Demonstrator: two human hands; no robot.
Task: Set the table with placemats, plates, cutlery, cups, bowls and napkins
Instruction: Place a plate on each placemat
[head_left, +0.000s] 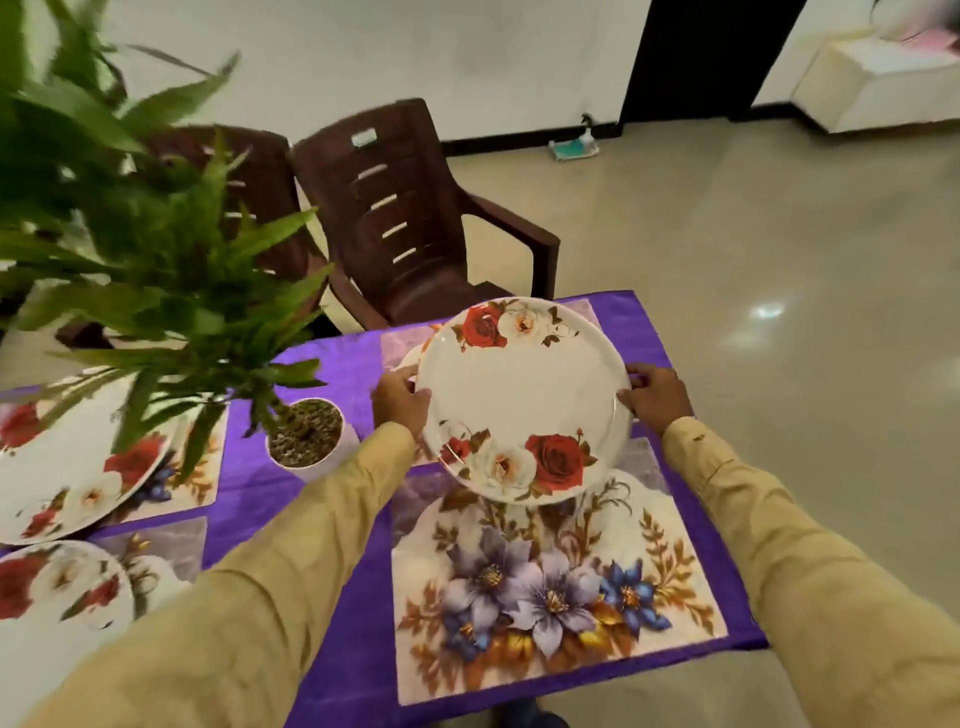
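A white plate (522, 397) printed with red and white roses is held above the purple-clothed table (291, 483). My left hand (400, 402) grips its left rim and my right hand (655, 396) grips its right rim. It hangs over the gap between two floral placemats: a near one (556, 597) with purple and blue flowers, and a far one (402, 345), mostly hidden behind the plate. Two more rose plates lie on placemats at the left, a far plate (78, 457) and a near plate (57, 597).
A potted plant in a white pot (311, 441) stands mid-table, its long leaves reaching over the left plates. Two brown plastic chairs (410, 218) stand at the far side. The table's right edge drops to a tiled floor.
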